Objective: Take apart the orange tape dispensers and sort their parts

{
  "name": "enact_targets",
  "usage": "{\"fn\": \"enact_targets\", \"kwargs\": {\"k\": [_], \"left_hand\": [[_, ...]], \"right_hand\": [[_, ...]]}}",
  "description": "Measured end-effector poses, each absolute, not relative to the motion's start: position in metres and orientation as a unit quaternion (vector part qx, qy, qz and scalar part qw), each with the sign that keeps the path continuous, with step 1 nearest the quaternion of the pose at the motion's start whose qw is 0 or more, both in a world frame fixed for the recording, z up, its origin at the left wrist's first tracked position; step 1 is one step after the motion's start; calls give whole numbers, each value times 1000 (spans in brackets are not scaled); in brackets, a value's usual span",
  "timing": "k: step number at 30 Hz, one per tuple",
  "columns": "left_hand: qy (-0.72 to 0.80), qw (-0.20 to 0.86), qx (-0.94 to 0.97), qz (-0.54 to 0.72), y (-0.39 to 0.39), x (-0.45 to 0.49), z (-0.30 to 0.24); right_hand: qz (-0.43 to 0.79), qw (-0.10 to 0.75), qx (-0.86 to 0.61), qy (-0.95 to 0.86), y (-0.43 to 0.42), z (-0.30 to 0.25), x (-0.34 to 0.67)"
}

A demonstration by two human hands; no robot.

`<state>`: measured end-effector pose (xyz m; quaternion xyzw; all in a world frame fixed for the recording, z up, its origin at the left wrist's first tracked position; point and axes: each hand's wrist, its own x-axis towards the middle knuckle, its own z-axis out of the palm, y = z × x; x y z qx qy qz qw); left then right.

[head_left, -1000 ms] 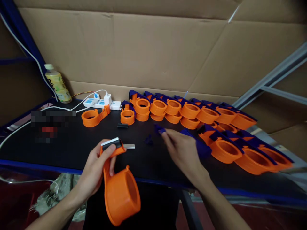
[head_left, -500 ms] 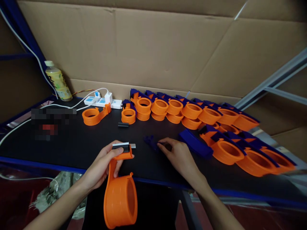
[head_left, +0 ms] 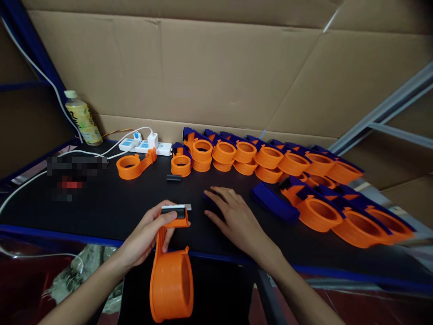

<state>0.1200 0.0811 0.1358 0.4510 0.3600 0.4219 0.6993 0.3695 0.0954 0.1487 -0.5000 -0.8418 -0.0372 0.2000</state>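
My left hand (head_left: 150,234) is closed round the neck of an orange tape dispenser (head_left: 172,284), its ring hanging down past the table's front edge. The thumb presses on a black sleeve (head_left: 176,212) at the dispenser's head. Along that head runs a white toothed strip (head_left: 173,206), and a small pale metal end (head_left: 188,207) sticks out on the right. My right hand (head_left: 238,216) is over the table with its fingers spread. Beneath its fingers lies a small dark blue part (head_left: 207,197), mostly hidden; whether the fingertips touch it I cannot tell.
A long dark blue piece (head_left: 274,203) lies right of my right hand. Several orange and blue dispensers (head_left: 269,158) stand stacked along the back and right. A loose orange dispenser body (head_left: 128,167), a black tube (head_left: 174,178), a power strip (head_left: 162,148) and a bottle (head_left: 84,119) stand farther left.
My right hand has moved left over the small blue part, and its fingers have spread from a near pinch. My left hand still holds the dispenser, barely moved.
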Motion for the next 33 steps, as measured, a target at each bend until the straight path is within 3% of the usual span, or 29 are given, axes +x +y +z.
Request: {"fn": "enact_targets", "kwargs": {"k": [6,15,19,24,33], "left_hand": [[370,706,456,396,83,120,130],[388,692,482,371,84,103,125],[427,658,447,429,93,86,126],[445,641,439,445,100,78,125],[450,626,464,436,103,79,119]], "right_hand": [[104,304,-425,-846,88,165,348],[288,281,-381,-832,107,190,323],[217,284,-430,-829,123,177,327],[112,209,-414,-879,130,154,325],[77,133,-425,-892,127,156,327]]}}
